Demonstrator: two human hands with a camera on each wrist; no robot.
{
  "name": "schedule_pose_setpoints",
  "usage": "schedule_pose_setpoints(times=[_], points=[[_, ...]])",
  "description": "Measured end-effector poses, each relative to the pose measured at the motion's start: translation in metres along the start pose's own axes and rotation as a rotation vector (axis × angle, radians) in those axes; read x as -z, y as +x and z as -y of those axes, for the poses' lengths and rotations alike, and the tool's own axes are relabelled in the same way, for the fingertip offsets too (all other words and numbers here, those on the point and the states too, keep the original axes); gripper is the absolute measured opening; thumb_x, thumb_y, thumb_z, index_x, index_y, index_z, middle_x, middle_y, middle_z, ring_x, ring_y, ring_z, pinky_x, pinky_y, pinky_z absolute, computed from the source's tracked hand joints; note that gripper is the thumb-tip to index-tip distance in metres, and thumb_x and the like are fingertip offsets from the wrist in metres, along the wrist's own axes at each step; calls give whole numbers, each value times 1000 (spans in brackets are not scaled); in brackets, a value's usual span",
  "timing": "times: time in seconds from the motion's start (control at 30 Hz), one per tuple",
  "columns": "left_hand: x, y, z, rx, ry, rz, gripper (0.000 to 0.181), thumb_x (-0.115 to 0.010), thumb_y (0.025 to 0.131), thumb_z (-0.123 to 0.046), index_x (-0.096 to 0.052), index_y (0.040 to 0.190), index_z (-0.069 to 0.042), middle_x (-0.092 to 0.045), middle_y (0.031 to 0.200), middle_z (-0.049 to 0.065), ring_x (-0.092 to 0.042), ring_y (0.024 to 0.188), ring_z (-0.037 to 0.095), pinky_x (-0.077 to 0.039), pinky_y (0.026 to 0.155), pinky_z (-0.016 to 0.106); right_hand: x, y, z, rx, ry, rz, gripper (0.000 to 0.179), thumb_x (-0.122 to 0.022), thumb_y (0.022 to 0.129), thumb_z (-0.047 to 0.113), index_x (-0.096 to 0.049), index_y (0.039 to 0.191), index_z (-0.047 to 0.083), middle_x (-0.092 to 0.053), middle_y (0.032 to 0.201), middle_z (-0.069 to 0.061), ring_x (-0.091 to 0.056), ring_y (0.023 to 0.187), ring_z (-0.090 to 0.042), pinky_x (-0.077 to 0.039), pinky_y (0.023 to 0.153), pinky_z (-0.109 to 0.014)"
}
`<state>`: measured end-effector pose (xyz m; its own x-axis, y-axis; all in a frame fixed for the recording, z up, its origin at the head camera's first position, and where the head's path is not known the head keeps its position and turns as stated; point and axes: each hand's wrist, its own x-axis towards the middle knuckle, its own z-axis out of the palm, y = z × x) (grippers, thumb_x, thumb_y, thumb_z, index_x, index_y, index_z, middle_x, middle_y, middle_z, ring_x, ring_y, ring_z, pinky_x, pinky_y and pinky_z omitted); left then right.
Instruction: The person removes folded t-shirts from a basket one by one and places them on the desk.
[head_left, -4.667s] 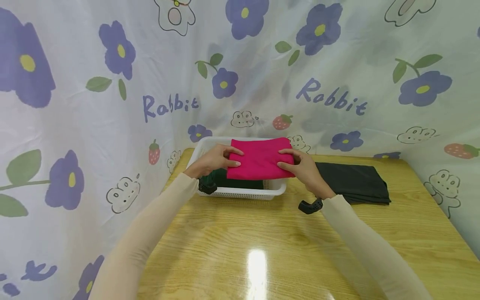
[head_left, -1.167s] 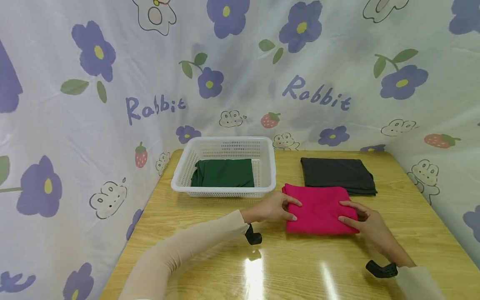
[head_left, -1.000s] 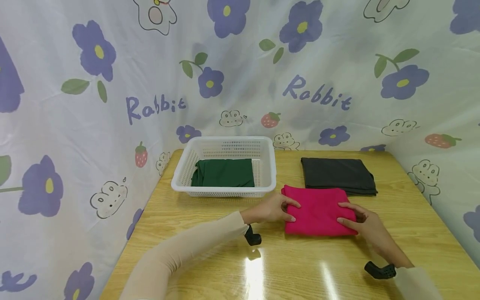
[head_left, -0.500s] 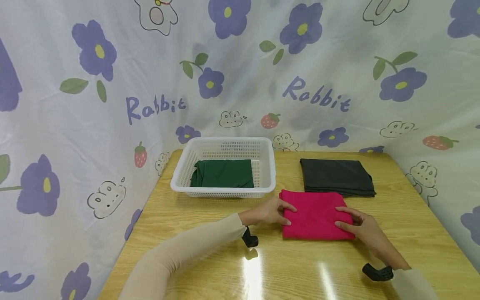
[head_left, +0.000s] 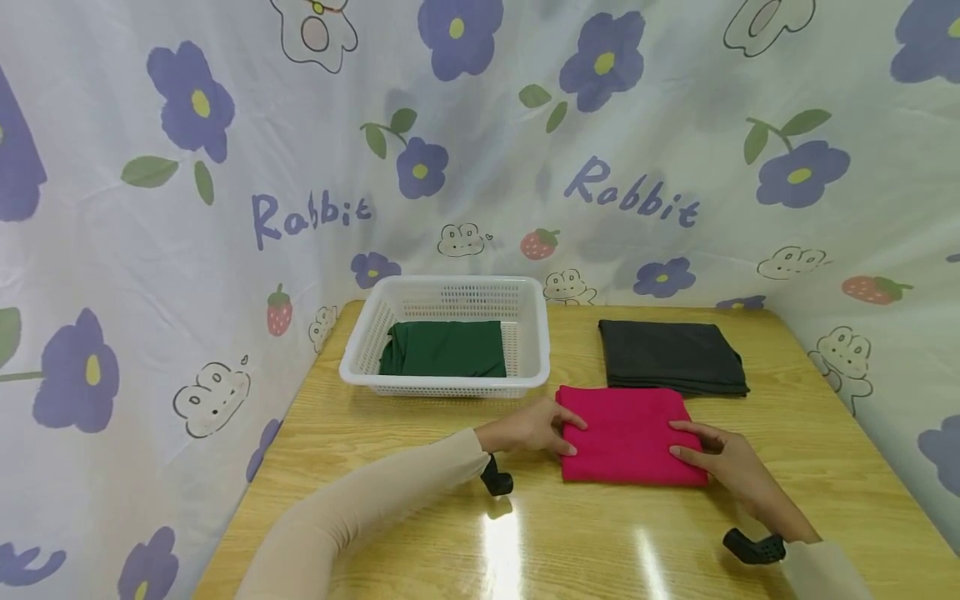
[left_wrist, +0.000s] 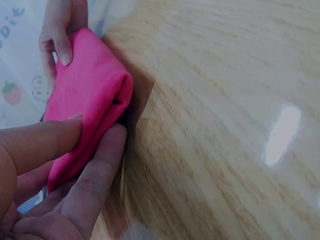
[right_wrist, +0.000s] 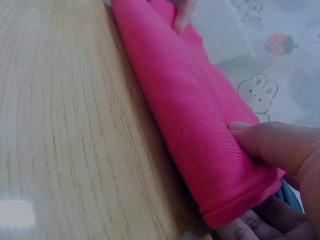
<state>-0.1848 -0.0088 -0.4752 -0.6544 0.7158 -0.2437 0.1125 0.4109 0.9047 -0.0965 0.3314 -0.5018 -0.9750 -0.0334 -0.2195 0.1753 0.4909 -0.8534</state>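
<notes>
A folded pink cloth [head_left: 622,437] lies flat, low over the table, between my two hands. At its left edge my left hand [head_left: 531,427] pinches it; the left wrist view shows the thumb [left_wrist: 47,142] on top and the fingers [left_wrist: 97,175] underneath. My right hand [head_left: 731,465] grips the right edge, thumb [right_wrist: 272,142] above and fingers tucked below the fold. In the right wrist view the cloth [right_wrist: 180,105] is a thick layered roll along its near side, close to the wood.
A white plastic basket [head_left: 442,382] stands back left, with a folded green cloth [head_left: 453,350] in it. A folded black cloth [head_left: 671,357] lies just behind the pink one. A printed curtain [head_left: 480,150] hangs behind the wooden table [head_left: 420,533].
Both hands have carried the pink cloth from over the basket to the right and down toward the table. Over the last second it has drifted slightly nearer to me.
</notes>
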Motion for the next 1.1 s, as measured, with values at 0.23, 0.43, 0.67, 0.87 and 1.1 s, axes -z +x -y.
schedule_pose_setpoints(times=[0.23,0.43,0.67,0.87,1.1], points=[[1,2,3,29,-25,25,42,-81,88,-1,-71,129,-4,-69,90,6,-73,73,18,-61,71,33,-1,-1,5,29,-13,-11,62,-79,92,36,-60,146,10,-50,148,-22,-52,118,-27,-51,82,-23],[2,4,5,29,-28,35,40,-81,87,-1,-70,126,-4,-67,86,9,-74,71,26,-62,68,37,-2,-2,8,58,-18,-26,60,-80,92,32,-61,143,7,-56,137,-18,-54,100,-17,-51,75,-23],[5,3,5,-13,18,57,37,-80,88,-1,-69,123,-3,-66,81,14,-73,71,32,-62,66,38,1,-3,12,68,-67,-28,58,-81,91,30,-62,140,5,-58,107,-17,-55,80,-21,-46,57,-28],[12,-3,-2,-38,68,74,31,-78,91,-2,-69,121,-2,-70,80,16,-71,72,36,-61,66,41,12,-8,21,111,-153,-72,58,-76,95,35,-60,140,3,-37,148,-32,-55,119,-53,-55,89,-54],[18,-10,-13,-79,124,125,19,-74,97,-11,-70,114,-4,-70,77,16,-67,71,38,-59,67,42,22,-4,42,177,-177,-139,57,-74,97,38,-59,141,5,-42,150,-24,-51,123,-46,-52,89,-31]])
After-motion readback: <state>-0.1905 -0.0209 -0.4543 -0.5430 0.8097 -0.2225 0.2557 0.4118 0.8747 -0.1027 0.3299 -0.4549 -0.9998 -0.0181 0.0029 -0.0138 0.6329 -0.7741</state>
